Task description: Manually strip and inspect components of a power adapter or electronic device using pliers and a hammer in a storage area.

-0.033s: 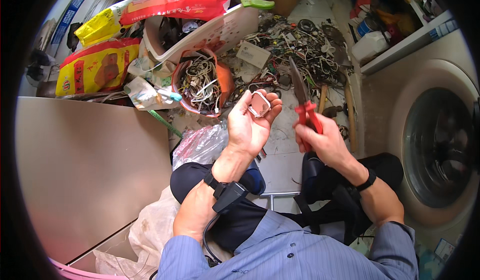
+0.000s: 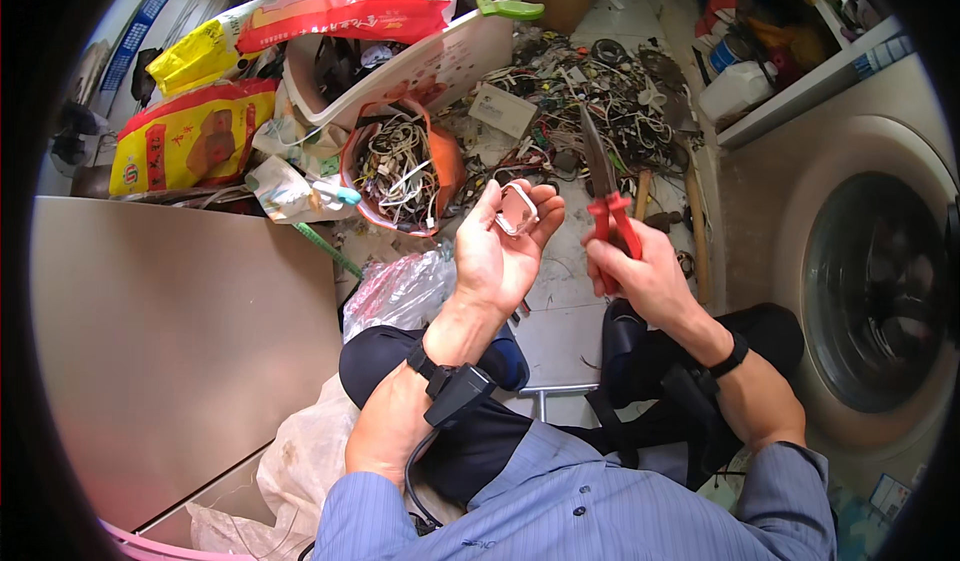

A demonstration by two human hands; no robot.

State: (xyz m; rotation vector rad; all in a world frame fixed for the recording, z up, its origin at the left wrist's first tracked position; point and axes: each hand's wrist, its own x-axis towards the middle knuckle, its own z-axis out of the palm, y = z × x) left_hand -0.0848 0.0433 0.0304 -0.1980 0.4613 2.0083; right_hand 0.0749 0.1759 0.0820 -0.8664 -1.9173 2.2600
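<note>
Palm up, my left hand cradles a small rounded-square casing between thumb and curled fingers. It has a white rim and a brownish-pink inner face; its kind I cannot make out. To the right, my right hand grips red-handled pliers, their long dark jaws pointing up and away. The jaws are apart from the casing and look closed or nearly so. My fingers partly hide the handles.
Beyond my hands spreads a heap of tangled wires and small parts. An orange container of cables and a white tub stand left of it. A metallic panel fills the left; a front-loading washing machine stands right.
The casing is tilted slightly differently in my left hand. The pliers sit almost the same, and the whole view has shifted very slightly.
</note>
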